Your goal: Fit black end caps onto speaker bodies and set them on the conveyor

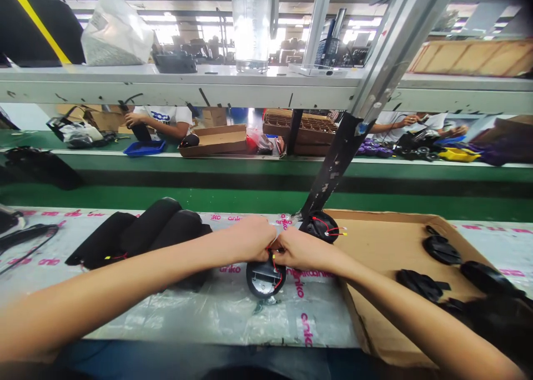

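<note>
My left hand (256,238) and my right hand (293,249) meet over the bench, fingers pinched together and fingertips nearly touching. Just below them sits a round black housing (265,280) with a pale inside and thin red wires (277,271) ending in a small yellow tip. The right fingertips close on the wires at the top of this housing. What the left fingers pinch is hidden behind the hand. A second round black housing (320,226), with red wires and connectors sticking out, lies beyond my right wrist. Several black cylinders (152,230) lie behind my left forearm.
A shallow cardboard tray (387,324) with several black parts (441,249) stands at right. A slanted metal post (337,163) rises behind my hands, under an overhead shelf (187,85). Across the green line, co-workers' hands handle parts near a blue tray (144,148).
</note>
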A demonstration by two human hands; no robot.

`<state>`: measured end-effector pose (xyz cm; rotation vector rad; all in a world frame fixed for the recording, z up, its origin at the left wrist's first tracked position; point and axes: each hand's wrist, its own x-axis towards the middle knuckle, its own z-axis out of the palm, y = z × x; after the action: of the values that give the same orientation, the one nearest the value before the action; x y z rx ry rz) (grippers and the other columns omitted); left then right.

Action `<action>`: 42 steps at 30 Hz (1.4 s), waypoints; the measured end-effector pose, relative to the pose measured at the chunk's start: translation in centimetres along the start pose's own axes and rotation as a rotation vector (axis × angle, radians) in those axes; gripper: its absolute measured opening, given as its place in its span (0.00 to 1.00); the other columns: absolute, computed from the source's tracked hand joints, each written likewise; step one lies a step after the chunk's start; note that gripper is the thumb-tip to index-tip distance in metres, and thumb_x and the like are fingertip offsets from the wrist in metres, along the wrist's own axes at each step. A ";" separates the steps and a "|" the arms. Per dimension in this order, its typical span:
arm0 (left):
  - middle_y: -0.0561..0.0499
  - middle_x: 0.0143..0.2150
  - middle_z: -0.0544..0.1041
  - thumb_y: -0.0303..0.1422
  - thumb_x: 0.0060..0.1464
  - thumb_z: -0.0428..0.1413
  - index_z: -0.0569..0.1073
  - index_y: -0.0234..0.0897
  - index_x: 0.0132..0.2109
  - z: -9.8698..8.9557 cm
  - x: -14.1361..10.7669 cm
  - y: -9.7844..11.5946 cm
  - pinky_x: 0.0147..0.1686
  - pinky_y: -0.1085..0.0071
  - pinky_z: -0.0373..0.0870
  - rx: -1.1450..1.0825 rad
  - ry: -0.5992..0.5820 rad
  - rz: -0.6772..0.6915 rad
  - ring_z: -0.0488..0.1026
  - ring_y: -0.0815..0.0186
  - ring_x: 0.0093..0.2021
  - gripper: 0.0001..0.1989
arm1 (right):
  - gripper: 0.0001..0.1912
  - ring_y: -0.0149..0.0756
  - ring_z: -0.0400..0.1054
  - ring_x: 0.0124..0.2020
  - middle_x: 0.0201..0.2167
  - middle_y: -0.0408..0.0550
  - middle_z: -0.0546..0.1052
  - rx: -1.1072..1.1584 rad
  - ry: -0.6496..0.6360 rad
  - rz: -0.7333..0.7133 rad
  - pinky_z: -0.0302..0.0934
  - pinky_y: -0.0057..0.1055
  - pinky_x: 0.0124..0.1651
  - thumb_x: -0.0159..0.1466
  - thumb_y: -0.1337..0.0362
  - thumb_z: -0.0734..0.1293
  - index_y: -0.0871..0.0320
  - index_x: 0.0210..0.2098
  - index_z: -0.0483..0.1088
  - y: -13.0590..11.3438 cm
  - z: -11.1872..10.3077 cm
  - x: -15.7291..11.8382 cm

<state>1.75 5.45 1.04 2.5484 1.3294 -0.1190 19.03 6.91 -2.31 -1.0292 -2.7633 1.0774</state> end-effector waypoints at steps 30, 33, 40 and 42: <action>0.52 0.44 0.88 0.38 0.68 0.58 0.80 0.48 0.42 12.5 -5.1 0.2 0.61 0.61 0.78 -0.456 0.877 0.070 0.85 0.57 0.48 0.06 | 0.27 0.62 0.71 0.62 0.59 0.62 0.78 -0.305 0.745 0.896 0.64 0.56 0.67 0.59 0.64 0.73 0.54 0.58 0.74 20.1 8.7 -26.2; 0.53 0.40 0.88 0.39 0.68 0.58 0.81 0.49 0.39 11.6 -4.9 0.9 0.57 0.62 0.80 -0.492 0.884 0.122 0.86 0.57 0.43 0.08 | 0.40 0.68 0.69 0.66 0.65 0.66 0.73 -0.299 0.735 0.923 0.61 0.61 0.68 0.55 0.62 0.75 0.56 0.67 0.70 20.5 7.9 -26.3; 0.53 0.39 0.88 0.28 0.61 0.64 0.81 0.47 0.39 9.3 -4.3 0.9 0.47 0.65 0.86 -0.571 0.772 0.280 0.87 0.58 0.40 0.05 | 0.32 0.55 0.75 0.60 0.57 0.59 0.81 -0.160 0.725 0.727 0.68 0.46 0.66 0.59 0.50 0.76 0.56 0.59 0.74 18.6 6.5 -24.5; 0.53 0.38 0.88 0.25 0.61 0.63 0.80 0.45 0.40 9.4 -4.4 0.9 0.51 0.64 0.85 -0.618 0.767 0.291 0.87 0.60 0.39 0.07 | 0.34 0.56 0.77 0.58 0.56 0.60 0.81 -0.126 0.770 0.706 0.70 0.47 0.63 0.57 0.45 0.77 0.56 0.57 0.71 18.3 6.6 -23.9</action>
<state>0.45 -1.05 -6.96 2.2349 0.9367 1.2226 46.87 -0.81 -13.12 -1.9859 -1.8871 0.3482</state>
